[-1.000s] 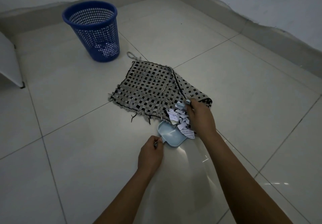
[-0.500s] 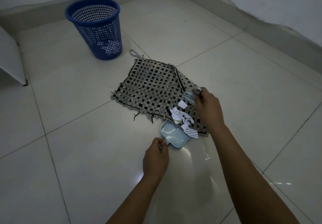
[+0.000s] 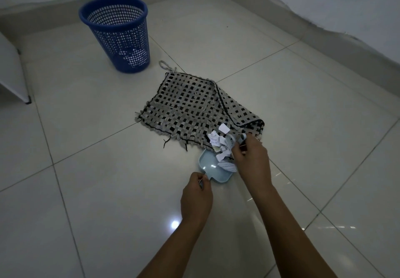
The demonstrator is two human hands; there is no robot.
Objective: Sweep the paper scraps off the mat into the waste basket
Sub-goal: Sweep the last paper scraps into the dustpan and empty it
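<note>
A grey and black woven mat [image 3: 190, 106] lies on the tiled floor, its right part folded over. White paper scraps [image 3: 218, 141] are heaped at its near right corner, some spilling into a small light blue dustpan [image 3: 210, 167] set against the mat's edge. My left hand [image 3: 195, 199] pinches the dustpan's handle. My right hand [image 3: 252, 158] is closed on a small brush [image 3: 232, 142] whose pale head rests against the scraps. A blue mesh waste basket [image 3: 118, 32] stands upright at the far left, with a few scraps inside.
A white furniture panel [image 3: 12, 72] stands at the left edge. Low walls [image 3: 303, 26] border the floor at the back and right. A grey loop of cord [image 3: 165, 65] lies at the mat's far corner, near the basket.
My right hand drew the brush back up the mat, then pulled it down toward the dustpan again, crowding the scraps to its mouth. My left hand stayed on the handle.
</note>
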